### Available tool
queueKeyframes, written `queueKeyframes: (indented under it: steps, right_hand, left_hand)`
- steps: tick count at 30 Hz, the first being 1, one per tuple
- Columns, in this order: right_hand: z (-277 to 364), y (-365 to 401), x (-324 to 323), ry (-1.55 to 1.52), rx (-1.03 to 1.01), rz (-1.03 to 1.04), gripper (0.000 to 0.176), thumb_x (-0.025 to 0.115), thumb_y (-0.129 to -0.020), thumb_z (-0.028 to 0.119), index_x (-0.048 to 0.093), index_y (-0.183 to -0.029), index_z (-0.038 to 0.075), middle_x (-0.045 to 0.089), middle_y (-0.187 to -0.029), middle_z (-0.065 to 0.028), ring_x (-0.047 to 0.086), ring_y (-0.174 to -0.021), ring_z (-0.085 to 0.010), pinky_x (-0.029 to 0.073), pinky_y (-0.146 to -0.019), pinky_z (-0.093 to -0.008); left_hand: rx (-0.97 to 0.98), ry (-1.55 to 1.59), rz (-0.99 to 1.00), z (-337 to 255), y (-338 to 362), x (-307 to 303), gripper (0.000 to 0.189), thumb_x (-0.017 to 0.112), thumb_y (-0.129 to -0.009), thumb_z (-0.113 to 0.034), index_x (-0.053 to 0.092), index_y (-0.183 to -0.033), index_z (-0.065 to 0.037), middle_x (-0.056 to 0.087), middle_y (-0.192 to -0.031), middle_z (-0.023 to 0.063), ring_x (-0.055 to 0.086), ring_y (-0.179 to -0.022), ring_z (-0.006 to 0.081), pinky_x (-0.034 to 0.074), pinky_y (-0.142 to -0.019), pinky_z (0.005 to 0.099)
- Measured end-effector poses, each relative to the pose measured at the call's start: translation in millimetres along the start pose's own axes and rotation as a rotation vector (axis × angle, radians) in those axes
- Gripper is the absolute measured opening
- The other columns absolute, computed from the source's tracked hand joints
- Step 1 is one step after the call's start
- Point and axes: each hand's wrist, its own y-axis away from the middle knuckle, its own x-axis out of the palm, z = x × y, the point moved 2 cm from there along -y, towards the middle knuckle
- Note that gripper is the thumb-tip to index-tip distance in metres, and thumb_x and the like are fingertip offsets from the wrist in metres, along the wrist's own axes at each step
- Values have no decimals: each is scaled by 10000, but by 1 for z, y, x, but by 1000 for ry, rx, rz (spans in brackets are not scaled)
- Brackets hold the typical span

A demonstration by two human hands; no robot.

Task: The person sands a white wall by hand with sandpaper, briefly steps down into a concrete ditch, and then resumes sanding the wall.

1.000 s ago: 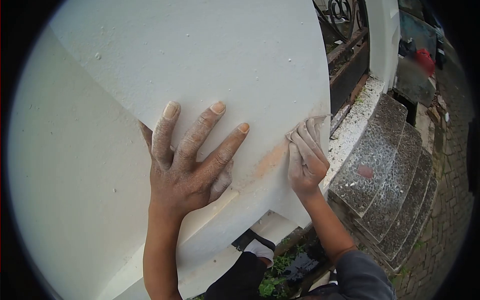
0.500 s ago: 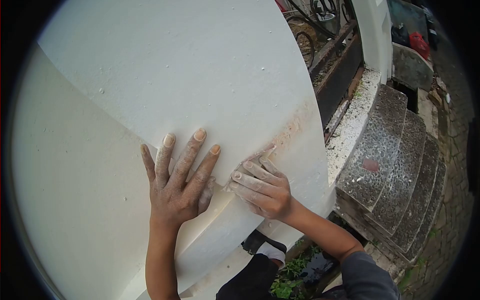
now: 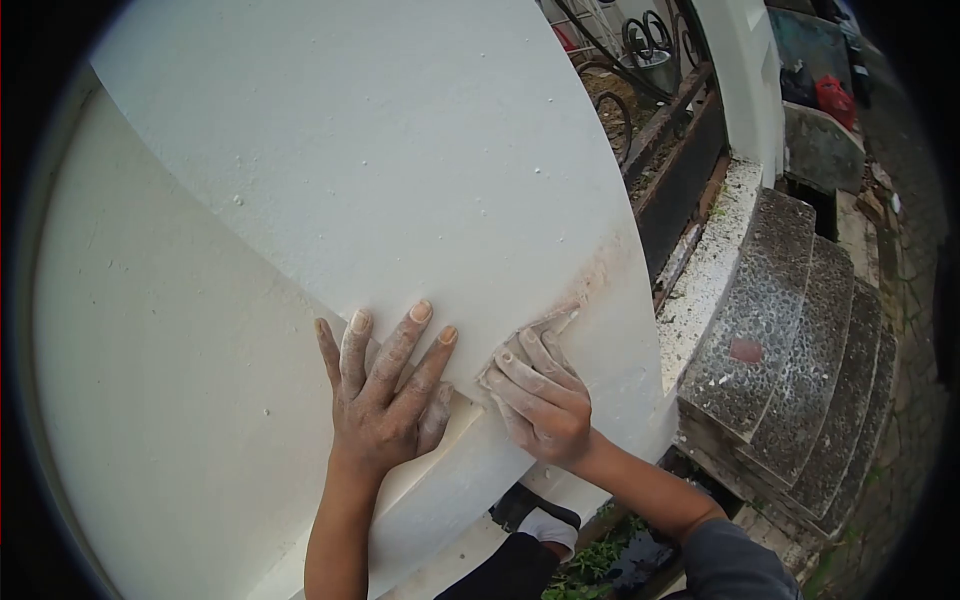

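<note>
A smooth white curved wall (image 3: 400, 180) fills most of the view, with small bumps and a raised edge running across it. My left hand (image 3: 385, 400) lies against it near that edge, fingers spread, dusted white. Just to the right, my right hand (image 3: 545, 400) presses a thin folded sheet of sandpaper (image 3: 562, 319) to the surface, its fingers close together and coated in white dust. Only the sheet's upper rim and corner show; the fingers cover the rest. Beyond the sheet's corner runs a reddish-brown scuffed patch (image 3: 597, 275) on the wall.
Speckled stone steps (image 3: 760, 320) curve down at the right. Behind the wall's edge stand a dark metal gate (image 3: 680, 190) and a metal bucket (image 3: 648, 72). A red plastic bag (image 3: 835, 100) lies at upper right. Below are my shoe (image 3: 515, 506) and green plants (image 3: 600, 560).
The view has tilted, so the wall and steps appear lower. My right hand and the sandpaper have shifted slightly rightward along the wall. My left hand stays spread on the surface.
</note>
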Motion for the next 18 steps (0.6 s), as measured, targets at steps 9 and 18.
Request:
queueKeyframes:
  steps: [9,18]
  right_hand:
    - [-47,-1,-10,116,46,-181,215,632,-752,-3,670,-963,-4,658,-1032,-168,570,-1096,-380,442,-953,-451]
    - [7,8,8,14,-84,14,159,622,-783,-36,678,-932,-36,658,-1025,-202,574,-1081,-409,429,-957,-466]
  left_hand:
    - [-40,92,39,-2,0,-4,436,658,-749,-266,609,-1182,-284,458,-1383,-79,300,-1345,257,40,-1137,562]
    - [-17,201,96,2,-2,-10,541,623,-694,-120,573,-1215,-254,453,-1387,-72,339,-1326,248,76,-1131,574]
